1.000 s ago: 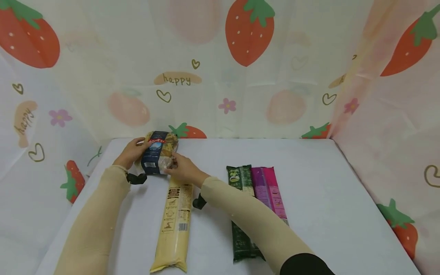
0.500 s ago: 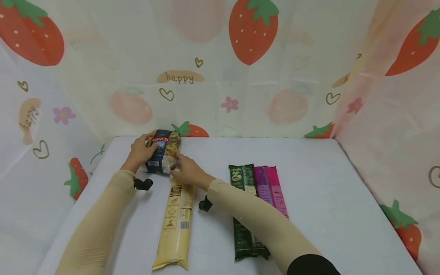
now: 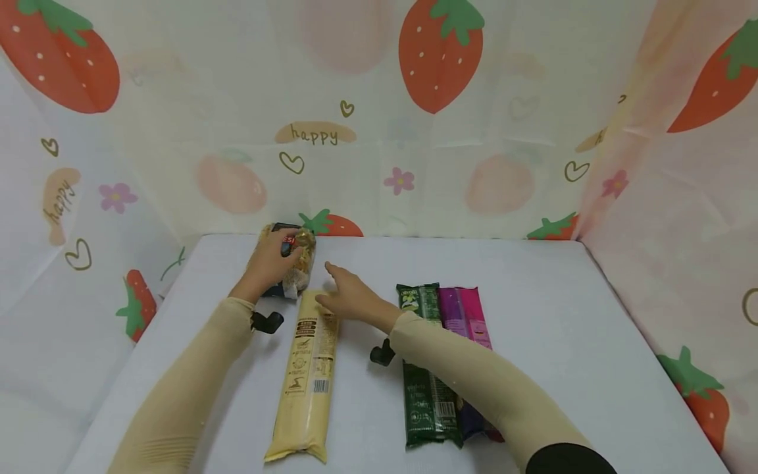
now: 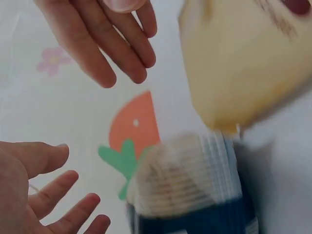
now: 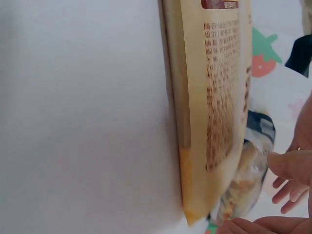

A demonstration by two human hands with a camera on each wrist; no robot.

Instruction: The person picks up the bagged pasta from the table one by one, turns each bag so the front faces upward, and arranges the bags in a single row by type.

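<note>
A clear bag of pasta (image 3: 306, 260) with a dark blue label band stands at the back left of the white table. My left hand (image 3: 272, 260) is in front of the bag and hides part of its label. In the left wrist view both hands have loosely spread fingers, with space between them and the bag (image 4: 187, 187). My right hand (image 3: 355, 295) is just right of the bag, beside the top end of a long yellow packet (image 3: 304, 388) that lies lengthwise. Thumb and fingers of that hand are apart, holding nothing.
A dark green packet (image 3: 431, 401) and a pink and purple packet (image 3: 474, 319) lie side by side to the right, partly under my right forearm. The table's far edge meets a curtain (image 3: 361, 85) printed with strawberries, which also hangs at both sides.
My right hand has let go of the bag and drawn back to the right. The left hand has shifted right across the bag's front, and its fingers have loosened.
</note>
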